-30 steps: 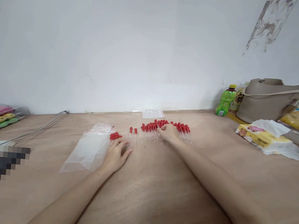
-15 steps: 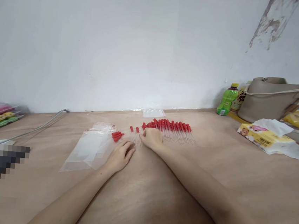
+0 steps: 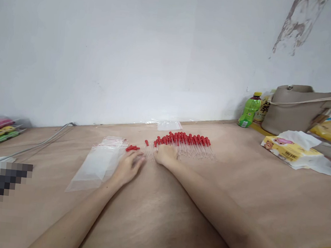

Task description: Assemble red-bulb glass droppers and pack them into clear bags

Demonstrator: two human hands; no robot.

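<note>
Many slim clear droppers with red rubber bulbs (image 3: pixel 191 139) lie side by side in a row on the brown table covering. My right hand (image 3: pixel 166 154) is over the left end of the row, its fingers curled down on a dropper (image 3: pixel 155 143); its fingertips are partly hidden. Just left of it a single dropper (image 3: pixel 147 143) lies tilted. My left hand (image 3: pixel 128 168) is beside several loose red rubber bulbs (image 3: pixel 132 148), with fingers and thumb apart and somewhat blurred. I see nothing held in it.
Clear zip bags (image 3: pixel 93 167) lie left of my left hand, and another small bag (image 3: pixel 169 126) lies by the wall. A green bottle (image 3: pixel 250 110), a grey bag (image 3: pixel 292 111) and a tissue pack (image 3: pixel 291 151) stand at right. A grey cable (image 3: pixel 46 142) runs along the left.
A dropper beside my right hand has shifted right, closer to the row, and the one left of it now tilts. My left hand has moved slightly left, onto the loose red bulbs.
</note>
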